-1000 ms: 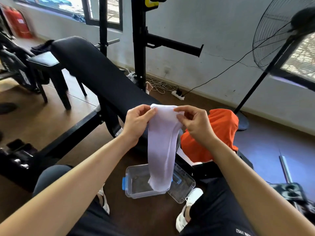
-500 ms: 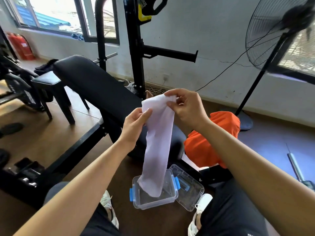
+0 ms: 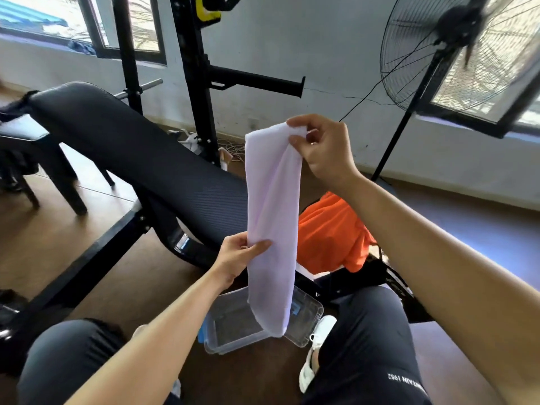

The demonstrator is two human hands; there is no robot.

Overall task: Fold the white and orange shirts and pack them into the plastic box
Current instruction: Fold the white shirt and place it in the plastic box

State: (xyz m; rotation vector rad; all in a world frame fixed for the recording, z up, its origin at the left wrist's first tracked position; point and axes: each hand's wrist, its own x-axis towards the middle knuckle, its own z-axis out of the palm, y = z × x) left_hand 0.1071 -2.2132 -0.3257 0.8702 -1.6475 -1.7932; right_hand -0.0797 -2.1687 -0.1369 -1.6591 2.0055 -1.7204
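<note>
The white shirt (image 3: 273, 217) hangs as a long narrow folded strip in front of me. My right hand (image 3: 320, 147) pinches its top end, raised high. My left hand (image 3: 238, 257) pinches the strip's left edge about halfway down. The strip's lower end dangles over the clear plastic box (image 3: 233, 331), which stands open on the floor between my feet, its lid (image 3: 306, 314) lying open to the right. The orange shirt (image 3: 330, 235) lies crumpled on the near end of the black bench, behind the white strip.
A black padded weight bench (image 3: 131, 153) runs from far left toward me. A black rack upright (image 3: 195, 83) with a peg stands behind it. A standing fan (image 3: 432, 54) is at the far right. My knees and white shoes (image 3: 315, 352) flank the box.
My right hand has lifted the top of the white shirt higher. My left hand has slid down from the top edge to the strip's middle. The camera has tilted downward.
</note>
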